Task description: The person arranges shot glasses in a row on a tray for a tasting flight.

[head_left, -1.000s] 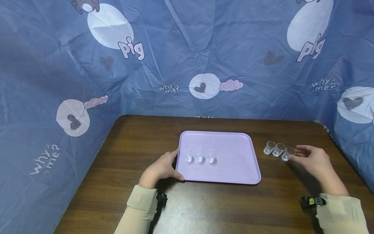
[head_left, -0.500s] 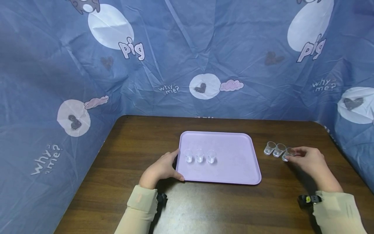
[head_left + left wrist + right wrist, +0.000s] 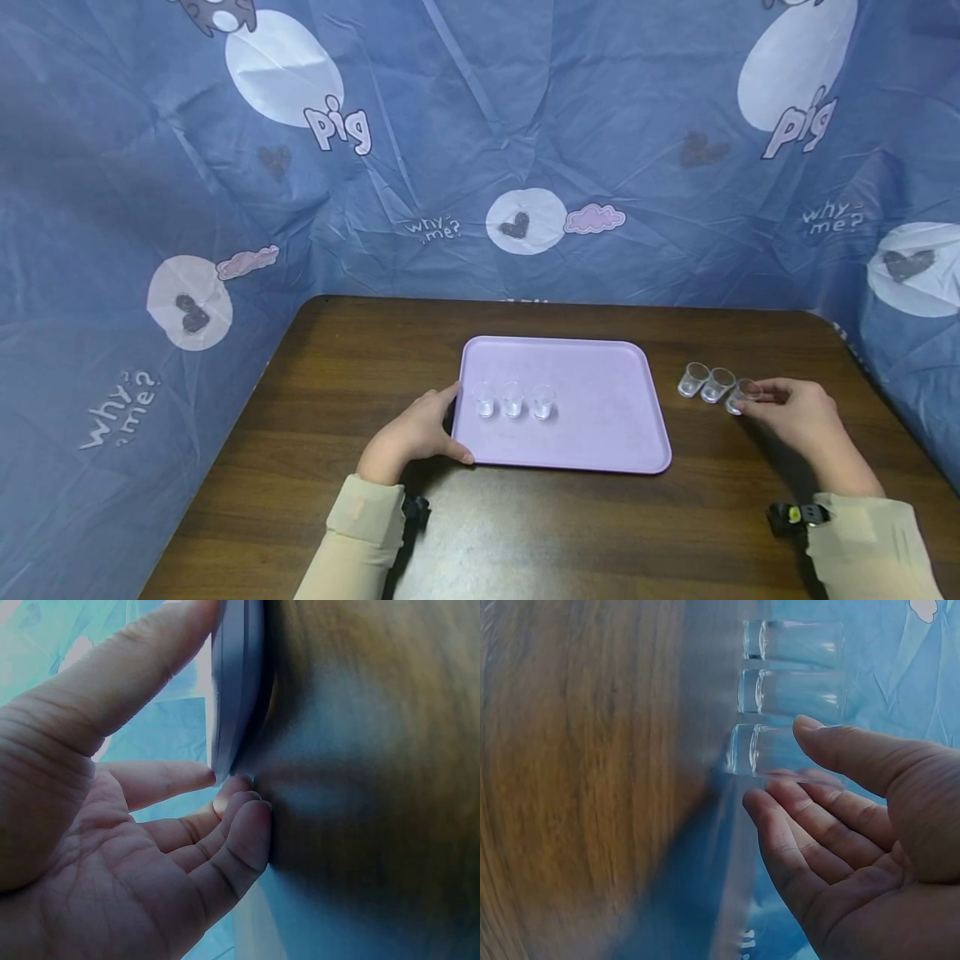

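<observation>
A lilac tray lies on the table, and my left hand grips its near left corner. In the left wrist view the thumb runs along one side of the tray while the index fingertip touches the other; the remaining fingertips rest on the table. Three clear shot glasses stand in a row on the tray's left half, the rightmost glass near its middle. To the right of the tray, my right hand pinches the nearest shot glass of another three, thumb on one side and fingers on the other.
The two other shot glasses right of the tray, a middle glass and a left glass, stand close beside the held one. Brown wooden table lies around the tray. A blue printed cloth hangs behind.
My right hand has moved slightly left, and its thumb and fingers have come around the nearest shot glass. My left hand stays at the tray's corner.
</observation>
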A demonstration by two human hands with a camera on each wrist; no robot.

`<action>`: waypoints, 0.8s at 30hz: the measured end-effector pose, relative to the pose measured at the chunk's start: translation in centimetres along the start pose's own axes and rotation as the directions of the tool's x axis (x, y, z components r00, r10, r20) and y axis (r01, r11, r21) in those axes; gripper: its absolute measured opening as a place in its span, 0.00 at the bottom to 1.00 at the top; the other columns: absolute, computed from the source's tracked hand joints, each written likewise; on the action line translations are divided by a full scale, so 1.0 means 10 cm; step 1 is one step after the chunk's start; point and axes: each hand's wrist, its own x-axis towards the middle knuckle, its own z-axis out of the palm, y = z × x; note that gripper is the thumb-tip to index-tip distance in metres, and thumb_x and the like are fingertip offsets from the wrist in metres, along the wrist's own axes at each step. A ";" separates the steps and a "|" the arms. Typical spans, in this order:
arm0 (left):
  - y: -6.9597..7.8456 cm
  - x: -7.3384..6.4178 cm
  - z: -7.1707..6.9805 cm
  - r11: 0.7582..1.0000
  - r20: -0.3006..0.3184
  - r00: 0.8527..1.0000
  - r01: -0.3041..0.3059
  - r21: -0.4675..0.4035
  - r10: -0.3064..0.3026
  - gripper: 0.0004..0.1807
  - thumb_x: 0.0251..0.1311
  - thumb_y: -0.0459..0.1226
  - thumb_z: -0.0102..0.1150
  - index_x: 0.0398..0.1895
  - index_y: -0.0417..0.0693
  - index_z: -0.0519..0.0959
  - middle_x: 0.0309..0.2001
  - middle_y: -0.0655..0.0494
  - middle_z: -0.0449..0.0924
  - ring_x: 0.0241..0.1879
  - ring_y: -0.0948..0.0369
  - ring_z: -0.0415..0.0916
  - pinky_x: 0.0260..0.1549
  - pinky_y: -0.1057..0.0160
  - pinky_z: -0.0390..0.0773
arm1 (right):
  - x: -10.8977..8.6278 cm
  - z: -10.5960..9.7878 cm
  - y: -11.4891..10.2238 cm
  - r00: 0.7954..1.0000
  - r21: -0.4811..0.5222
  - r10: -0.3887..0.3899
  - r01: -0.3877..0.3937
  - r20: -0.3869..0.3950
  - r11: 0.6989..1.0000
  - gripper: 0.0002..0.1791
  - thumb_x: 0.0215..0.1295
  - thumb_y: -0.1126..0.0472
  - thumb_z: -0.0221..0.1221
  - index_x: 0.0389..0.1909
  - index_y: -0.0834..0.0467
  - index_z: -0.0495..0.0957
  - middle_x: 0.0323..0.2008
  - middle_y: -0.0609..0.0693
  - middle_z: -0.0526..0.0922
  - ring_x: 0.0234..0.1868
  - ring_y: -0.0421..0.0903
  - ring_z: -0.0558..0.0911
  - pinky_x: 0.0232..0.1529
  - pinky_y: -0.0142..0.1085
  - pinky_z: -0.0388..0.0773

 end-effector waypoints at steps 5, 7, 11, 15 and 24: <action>0.00 0.01 0.00 1.000 0.001 1.000 -0.003 0.002 0.003 0.66 0.33 0.42 0.89 0.78 0.39 0.60 0.59 0.38 0.73 0.57 0.48 0.70 0.58 0.47 0.70 | -0.04 -0.05 -0.02 1.000 0.004 -0.011 0.011 -0.020 1.000 0.27 0.60 0.52 0.74 0.46 0.72 0.83 0.37 0.63 0.87 0.40 0.61 0.84 0.36 0.47 0.73; -0.01 0.01 0.00 1.000 0.001 1.000 -0.008 0.005 0.008 0.66 0.33 0.43 0.89 0.78 0.39 0.60 0.58 0.39 0.74 0.56 0.49 0.70 0.58 0.47 0.71 | -0.05 -0.07 -0.03 1.000 0.006 -0.007 0.007 -0.025 1.000 0.26 0.60 0.52 0.73 0.46 0.72 0.83 0.37 0.63 0.87 0.40 0.61 0.84 0.35 0.46 0.73; -0.01 0.02 0.01 1.000 0.002 1.000 -0.012 0.008 0.012 0.66 0.33 0.43 0.89 0.78 0.39 0.60 0.58 0.39 0.74 0.56 0.49 0.70 0.58 0.48 0.71 | -0.08 -0.13 -0.07 0.999 0.005 -0.015 0.015 -0.039 1.000 0.26 0.61 0.51 0.73 0.46 0.71 0.83 0.36 0.63 0.87 0.37 0.57 0.85 0.34 0.44 0.74; -0.02 0.02 0.01 1.000 0.001 1.000 -0.013 0.010 0.013 0.66 0.33 0.43 0.89 0.78 0.39 0.60 0.58 0.40 0.74 0.55 0.50 0.71 0.58 0.48 0.71 | -0.10 -0.18 -0.11 0.997 0.014 -0.035 0.036 -0.069 0.999 0.25 0.60 0.51 0.73 0.46 0.70 0.84 0.36 0.62 0.87 0.32 0.42 0.83 0.30 0.34 0.73; -0.02 0.01 0.01 1.000 0.003 1.000 -0.001 0.013 0.001 0.65 0.33 0.43 0.89 0.78 0.40 0.60 0.59 0.40 0.74 0.56 0.49 0.70 0.58 0.47 0.71 | -0.15 -0.22 -0.17 0.993 0.071 -0.068 0.075 -0.101 0.995 0.24 0.60 0.54 0.74 0.47 0.71 0.83 0.38 0.64 0.87 0.28 0.23 0.76 0.25 0.25 0.73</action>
